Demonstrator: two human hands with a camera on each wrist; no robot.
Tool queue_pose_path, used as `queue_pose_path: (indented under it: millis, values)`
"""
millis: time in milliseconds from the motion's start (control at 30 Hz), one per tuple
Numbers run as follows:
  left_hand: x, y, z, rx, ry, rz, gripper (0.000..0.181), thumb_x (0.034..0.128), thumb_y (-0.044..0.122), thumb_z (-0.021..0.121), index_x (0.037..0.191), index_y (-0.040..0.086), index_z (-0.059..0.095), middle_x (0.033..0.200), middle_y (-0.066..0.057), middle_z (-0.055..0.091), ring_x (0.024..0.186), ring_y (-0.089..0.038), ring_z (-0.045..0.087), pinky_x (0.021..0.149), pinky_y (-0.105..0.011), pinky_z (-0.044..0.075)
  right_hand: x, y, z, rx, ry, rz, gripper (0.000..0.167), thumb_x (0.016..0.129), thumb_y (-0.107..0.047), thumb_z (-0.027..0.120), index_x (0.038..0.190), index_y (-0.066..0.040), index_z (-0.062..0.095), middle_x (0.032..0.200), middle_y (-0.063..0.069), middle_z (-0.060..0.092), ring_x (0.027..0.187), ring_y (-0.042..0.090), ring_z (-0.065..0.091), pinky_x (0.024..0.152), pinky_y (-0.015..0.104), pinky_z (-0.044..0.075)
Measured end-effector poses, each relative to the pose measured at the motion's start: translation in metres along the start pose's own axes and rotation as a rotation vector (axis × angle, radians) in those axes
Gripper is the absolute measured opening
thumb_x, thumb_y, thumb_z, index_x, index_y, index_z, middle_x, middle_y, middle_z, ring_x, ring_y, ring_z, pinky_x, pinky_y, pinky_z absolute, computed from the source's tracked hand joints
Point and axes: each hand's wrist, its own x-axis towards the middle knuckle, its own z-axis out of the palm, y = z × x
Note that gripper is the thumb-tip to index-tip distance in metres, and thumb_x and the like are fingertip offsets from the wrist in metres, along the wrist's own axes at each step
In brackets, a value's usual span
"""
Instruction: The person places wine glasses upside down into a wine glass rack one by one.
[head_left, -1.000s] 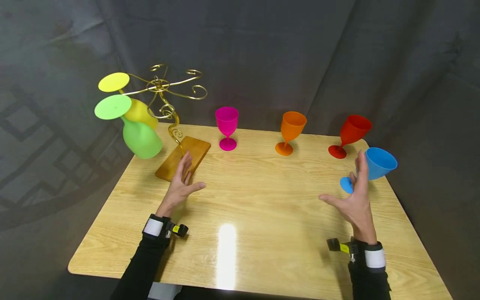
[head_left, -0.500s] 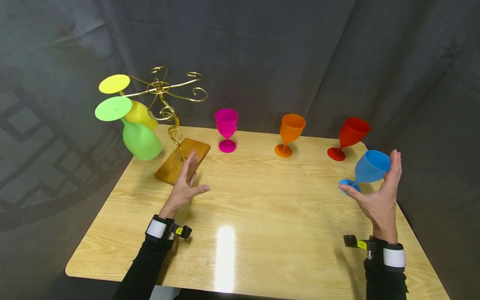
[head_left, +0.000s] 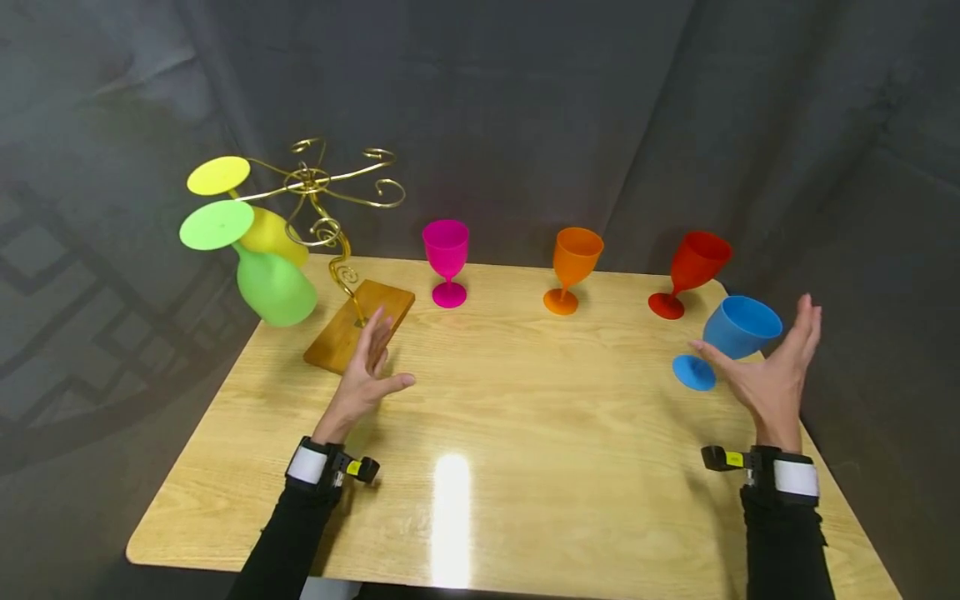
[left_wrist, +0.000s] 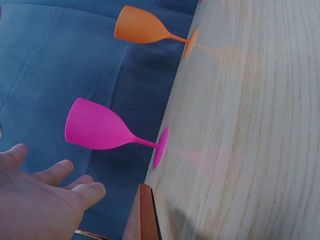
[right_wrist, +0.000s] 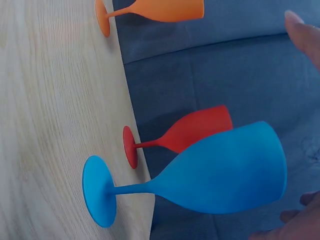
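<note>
A blue goblet (head_left: 738,327) stands upright near the table's right edge. My right hand (head_left: 772,383) is spread around its near side, thumb to the left and fingers to the right. In the right wrist view a gap shows between the fingers and the blue goblet (right_wrist: 220,172). My left hand (head_left: 362,383) hovers with spread fingers, holding nothing, by the wooden base (head_left: 382,300) of a gold wire stand (head_left: 309,182). Upside down on that stand hang a green goblet (head_left: 276,287) and a yellow goblet (head_left: 273,236).
Along the back edge stand a magenta goblet (head_left: 447,250), an orange goblet (head_left: 576,257) and a red goblet (head_left: 699,260). Dark cloth (head_left: 510,125) hangs behind the wooden table (head_left: 525,433). The stand's curled arms reach out above the table's back left.
My right hand has moved right, from the blue goblet's left side to straddling it. The left hand has barely moved, and the goblets stay where they were.
</note>
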Motion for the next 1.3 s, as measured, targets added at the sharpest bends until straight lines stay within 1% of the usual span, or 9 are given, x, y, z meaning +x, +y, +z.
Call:
queue_pose_path:
  millis: [167, 267, 433, 533, 700, 833, 933, 1033, 1300]
  values:
    - [-0.004, -0.005, 0.000, 0.010, 0.003, 0.000, 0.113, 0.0855, 0.009, 0.083, 0.166, 0.028, 0.006, 0.173, -0.013, 0.009, 0.161, -0.035, 0.007, 0.130, -0.060, 0.005, 0.011, 0.009, 0.004, 0.002, -0.010, 0.085, 0.119, 0.080, -0.048, 0.080, 0.162, -0.042, -0.005, 0.173, -0.013, -0.005, 0.162, 0.024, -0.001, 0.129, 0.059, 0.006]
    - [-0.006, -0.007, 0.000, 0.014, 0.007, -0.006, 0.113, 0.0856, 0.012, 0.083, 0.166, 0.028, 0.006, 0.173, -0.013, 0.010, 0.160, -0.036, 0.008, 0.130, -0.060, 0.006, 0.017, 0.015, 0.008, 0.001, -0.024, 0.135, 0.119, 0.080, -0.051, 0.080, 0.162, -0.043, -0.007, 0.174, -0.008, -0.002, 0.162, 0.028, 0.002, 0.128, 0.063, 0.008]
    - [-0.006, -0.009, 0.000, 0.011, 0.007, 0.001, 0.111, 0.0867, 0.012, 0.082, 0.166, 0.030, 0.007, 0.173, -0.010, 0.012, 0.160, -0.039, 0.007, 0.129, -0.064, 0.008, 0.026, 0.024, 0.013, 0.009, -0.042, 0.169, 0.120, 0.080, -0.052, 0.079, 0.162, -0.043, -0.008, 0.175, -0.006, -0.002, 0.162, 0.028, 0.001, 0.128, 0.065, 0.007]
    - [-0.005, -0.009, 0.000, 0.004, 0.008, 0.013, 0.111, 0.0865, 0.011, 0.082, 0.166, 0.027, 0.006, 0.173, -0.011, 0.012, 0.159, -0.041, 0.007, 0.127, -0.067, 0.008, 0.030, 0.027, 0.016, 0.011, -0.048, 0.185, 0.120, 0.080, -0.053, 0.079, 0.162, -0.043, -0.008, 0.175, -0.006, -0.003, 0.162, 0.028, 0.000, 0.128, 0.064, 0.007]
    - [-0.003, -0.009, -0.002, -0.008, 0.017, 0.015, 0.111, 0.0867, 0.010, 0.081, 0.166, 0.025, 0.006, 0.173, -0.012, 0.012, 0.159, -0.042, 0.008, 0.127, -0.068, 0.007, 0.036, 0.028, 0.019, 0.031, -0.031, 0.217, 0.118, 0.080, -0.052, 0.080, 0.162, -0.043, -0.004, 0.175, -0.003, 0.003, 0.161, 0.029, 0.006, 0.129, 0.062, 0.011]
    - [-0.001, -0.009, -0.003, -0.023, 0.020, 0.017, 0.110, 0.0865, 0.009, 0.081, 0.166, 0.027, 0.007, 0.172, -0.011, 0.012, 0.159, -0.042, 0.008, 0.127, -0.067, 0.008, 0.041, 0.025, 0.020, 0.040, -0.013, 0.292, 0.110, 0.083, -0.053, 0.078, 0.162, -0.042, 0.003, 0.174, 0.002, 0.010, 0.160, 0.032, 0.011, 0.129, 0.061, 0.015]
    - [0.000, -0.010, -0.004, -0.033, 0.015, 0.024, 0.111, 0.0869, 0.008, 0.080, 0.166, 0.025, 0.005, 0.172, -0.012, 0.012, 0.159, -0.043, 0.008, 0.127, -0.068, 0.007, 0.044, 0.025, 0.021, 0.023, -0.006, 0.337, 0.101, 0.086, -0.052, 0.076, 0.161, -0.037, 0.010, 0.173, 0.006, 0.015, 0.159, 0.035, 0.015, 0.127, 0.062, 0.019]
    - [0.001, -0.010, -0.004, -0.042, 0.015, 0.031, 0.110, 0.0871, 0.006, 0.080, 0.166, 0.023, 0.005, 0.172, -0.013, 0.012, 0.159, -0.043, 0.008, 0.127, -0.068, 0.007, 0.046, 0.025, 0.022, 0.012, -0.005, 0.354, 0.097, 0.086, -0.052, 0.075, 0.161, -0.034, 0.015, 0.172, 0.007, 0.018, 0.158, 0.037, 0.018, 0.126, 0.063, 0.022]
    - [-0.001, -0.013, -0.003, -0.027, 0.030, 0.020, 0.110, 0.0867, 0.009, 0.081, 0.166, 0.023, 0.006, 0.172, -0.014, 0.011, 0.159, -0.042, 0.007, 0.127, -0.067, 0.009, 0.041, 0.030, 0.025, 0.005, -0.013, 0.354, 0.099, 0.085, -0.058, 0.075, 0.161, -0.034, 0.017, 0.172, 0.005, 0.019, 0.158, 0.037, 0.020, 0.125, 0.064, 0.024]
